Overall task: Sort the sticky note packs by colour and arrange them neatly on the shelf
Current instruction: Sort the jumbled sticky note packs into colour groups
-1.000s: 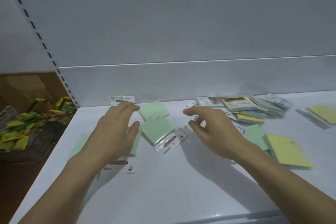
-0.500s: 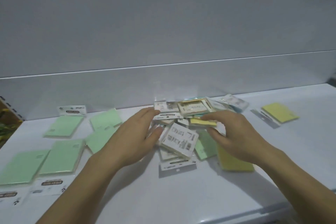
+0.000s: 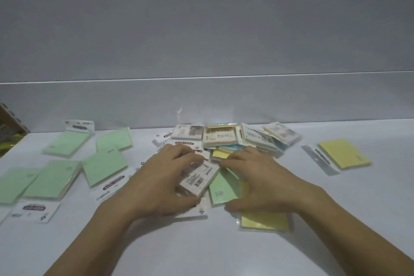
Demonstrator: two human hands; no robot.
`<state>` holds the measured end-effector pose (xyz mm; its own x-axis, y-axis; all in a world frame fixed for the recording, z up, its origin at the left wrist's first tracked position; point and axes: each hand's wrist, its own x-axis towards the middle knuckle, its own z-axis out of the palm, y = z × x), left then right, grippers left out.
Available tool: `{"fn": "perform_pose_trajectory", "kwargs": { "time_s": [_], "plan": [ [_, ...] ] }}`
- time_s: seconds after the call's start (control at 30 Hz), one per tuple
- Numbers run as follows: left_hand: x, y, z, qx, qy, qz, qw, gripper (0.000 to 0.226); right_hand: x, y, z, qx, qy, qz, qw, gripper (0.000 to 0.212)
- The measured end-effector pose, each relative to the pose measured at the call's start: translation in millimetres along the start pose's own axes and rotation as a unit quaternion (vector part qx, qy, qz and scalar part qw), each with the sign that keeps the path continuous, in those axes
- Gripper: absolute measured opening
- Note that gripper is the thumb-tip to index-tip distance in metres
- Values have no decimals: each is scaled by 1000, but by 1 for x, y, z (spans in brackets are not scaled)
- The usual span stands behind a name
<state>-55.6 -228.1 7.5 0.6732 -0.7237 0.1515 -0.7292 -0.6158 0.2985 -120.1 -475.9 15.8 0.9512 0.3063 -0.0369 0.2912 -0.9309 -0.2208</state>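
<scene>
Five green packs (image 3: 53, 177) lay flat at the left of the white shelf (image 3: 224, 253), each a thin rectangle in glossy clear wrap with a printed white header card. A jumbled pile (image 3: 242, 139) of mixed packs sat near the grey back panel (image 3: 201, 29), several turned label side up, showing barcodes and small print, with blue and yellow edges between them. A lone yellow pack (image 3: 343, 153) rested well apart at the right. The left hand (image 3: 161, 184) curled its fingers and thumb around a white-backed pack (image 3: 199, 178) at the pile's near edge, tilting it. The right hand (image 3: 266, 181) lay over a green pack (image 3: 223, 188) and a second yellow pack (image 3: 264, 223), fingers spread and forefinger touching the white-backed pack; whether it gripped anything could not be told. Compared with half a second before, both hands had closed in on that pack, the left thumb had tucked beneath it, and the view had shifted slightly, leaving the green row in the same order.
</scene>
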Motion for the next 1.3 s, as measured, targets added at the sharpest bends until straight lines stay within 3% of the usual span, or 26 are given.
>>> {"fn": "perform_pose_trajectory", "kwargs": {
  "time_s": [0.17, 0.33, 0.57, 0.73, 1.0, 1.07, 1.2, 1.3],
  "plan": [
    [-4, -13, -3, -119, 66, -2, 991, 44, -7, 0, 11, 12, 13, -14, 1000, 88],
    [-10, -22, -8, -288, 174, -84, 938, 11, -9, 0, 18, 52, 42, -12, 998, 87],
    [-11, -24, -11, -427, 239, -161, 857, 16, -4, 5, 24, 148, 168, -5, 975, 86],
    [-10, -27, -11, -470, 259, -204, 819, 15, 0, 2, 23, 300, 260, 5, 918, 79],
    [-7, -21, -13, -607, 251, -220, 722, 15, 5, 4, 16, 431, 288, 120, 847, 66],
    [-4, -14, -11, -601, 224, -212, 737, 17, 2, 8, 16, 474, 287, 145, 819, 51],
    [10, -8, -11, -493, 192, -189, 827, 7, -21, 20, 13, 562, 323, 185, 738, 35],
    [31, 5, -13, -502, 128, -181, 836, 9, -50, 32, 4, 591, 372, 242, 673, 30]
  ]
}}
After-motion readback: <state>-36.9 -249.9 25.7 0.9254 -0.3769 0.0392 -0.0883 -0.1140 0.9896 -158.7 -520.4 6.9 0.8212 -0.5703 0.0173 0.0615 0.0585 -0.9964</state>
